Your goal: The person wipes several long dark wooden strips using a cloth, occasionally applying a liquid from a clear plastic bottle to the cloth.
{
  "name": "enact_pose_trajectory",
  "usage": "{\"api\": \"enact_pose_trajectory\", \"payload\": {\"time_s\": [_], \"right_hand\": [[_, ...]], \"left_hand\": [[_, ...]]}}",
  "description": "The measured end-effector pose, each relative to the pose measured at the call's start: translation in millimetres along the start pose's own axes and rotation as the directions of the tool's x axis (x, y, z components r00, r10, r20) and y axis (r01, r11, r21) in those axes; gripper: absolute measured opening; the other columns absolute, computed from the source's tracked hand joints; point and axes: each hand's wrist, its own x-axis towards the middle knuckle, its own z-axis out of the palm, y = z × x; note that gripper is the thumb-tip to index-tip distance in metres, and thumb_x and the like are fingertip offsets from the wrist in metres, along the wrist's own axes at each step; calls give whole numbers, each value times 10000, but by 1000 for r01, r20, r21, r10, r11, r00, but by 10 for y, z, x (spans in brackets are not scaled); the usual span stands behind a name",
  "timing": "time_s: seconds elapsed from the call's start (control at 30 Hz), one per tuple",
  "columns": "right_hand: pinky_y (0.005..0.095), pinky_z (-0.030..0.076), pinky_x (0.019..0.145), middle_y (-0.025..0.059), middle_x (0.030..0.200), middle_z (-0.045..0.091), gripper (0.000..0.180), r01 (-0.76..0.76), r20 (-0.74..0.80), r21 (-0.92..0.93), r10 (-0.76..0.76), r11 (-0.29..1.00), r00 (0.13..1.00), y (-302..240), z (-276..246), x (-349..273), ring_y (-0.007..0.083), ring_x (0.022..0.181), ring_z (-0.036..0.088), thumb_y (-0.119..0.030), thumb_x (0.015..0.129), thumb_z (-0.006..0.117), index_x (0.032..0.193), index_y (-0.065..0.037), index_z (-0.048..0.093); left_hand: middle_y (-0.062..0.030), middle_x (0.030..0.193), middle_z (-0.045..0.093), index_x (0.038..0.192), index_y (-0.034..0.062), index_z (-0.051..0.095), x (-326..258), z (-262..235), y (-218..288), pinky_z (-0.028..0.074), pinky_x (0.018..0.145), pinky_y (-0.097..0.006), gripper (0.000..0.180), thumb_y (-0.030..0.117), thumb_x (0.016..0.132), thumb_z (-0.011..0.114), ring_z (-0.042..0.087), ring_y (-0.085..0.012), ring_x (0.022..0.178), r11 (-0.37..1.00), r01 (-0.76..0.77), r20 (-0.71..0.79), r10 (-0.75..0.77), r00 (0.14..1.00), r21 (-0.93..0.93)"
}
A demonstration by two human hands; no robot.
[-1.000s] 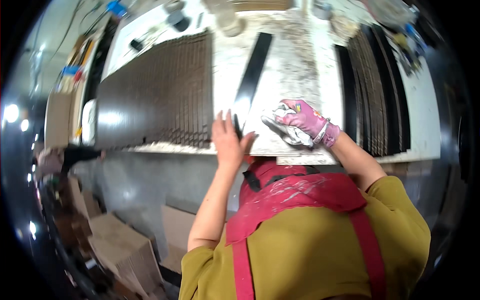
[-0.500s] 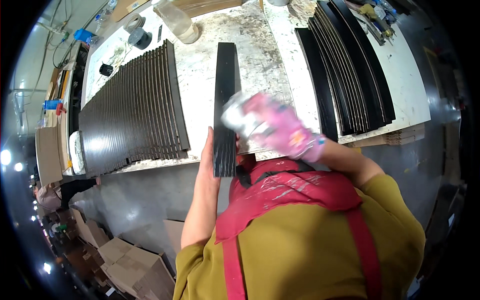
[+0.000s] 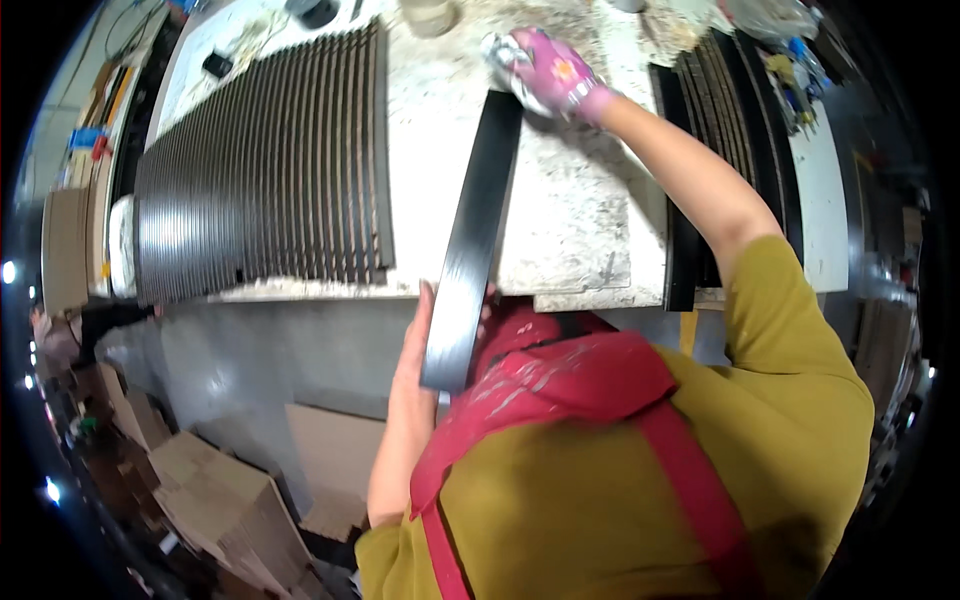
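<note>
A long black board (image 3: 477, 235) slants away from me, its near end jutting past the table edge and its far end over the white tabletop. My left hand (image 3: 414, 335), bare, grips it near the close end, thumb on the left side and fingertips showing on the right. At the far end is my right hand (image 3: 548, 75) in a pink flowered glove with whitish-grey fingers. Those fingers are curled together; a whitish wad may be in them, but I cannot make it out. Left of the board, many similar dark strips (image 3: 265, 165) lie side by side.
More black boards (image 3: 722, 150) lie stacked at the right. The stained white table (image 3: 570, 250) also carries a clear container (image 3: 428, 15), a small black cup (image 3: 216, 65) and hand tools (image 3: 792, 95). Cardboard boxes (image 3: 225, 490) stand on the floor at lower left, with another person (image 3: 65, 335) beyond.
My right hand has moved from the board's middle to its far end. The board now tilts with its far end to the right, and its surface looks smoother and shinier near me.
</note>
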Motion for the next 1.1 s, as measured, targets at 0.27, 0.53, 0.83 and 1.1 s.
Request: {"api": "enact_pose_trajectory", "payload": {"time_s": [0.27,0.53,0.83,1.1], "right_hand": [[446,501,682,161,1018,549,334,290,241,20,-287,957,927,-485,92,-494,344,851,590,-175,796,581,1102,-65,505],[412,513,727,149,951,576,310,372,336,162,-405,914,850,-1000,-54,-725,323,867,608,-165,740,640,1004,-36,541],[413,507,672,157,894,553,283,265,336,228,-331,937,882,-873,27,-667,322,753,590,-133,758,622,1003,-34,521],[440,486,762,208,896,617,287,272,350,44,-270,961,897,-512,256,-196,399,868,608,-185,780,625,999,-31,522]], "left_hand": [[-163,1172,578,1288,-21,452,90,8,49,557,724,-294,564,444,989,335,603,-195,890,995,-20,-45,25,999,98],[-167,1169,583,1291,-4,454,141,2,-101,533,716,-308,537,429,990,346,596,-203,901,995,-95,-23,95,995,26],[-168,1132,602,1259,-2,474,82,109,-196,521,751,-302,510,411,994,334,600,-209,918,992,-116,-97,121,988,55],[-133,1016,639,1194,6,508,285,292,118,537,756,-340,390,318,987,397,635,-217,874,950,-110,-186,170,968,292]]}}
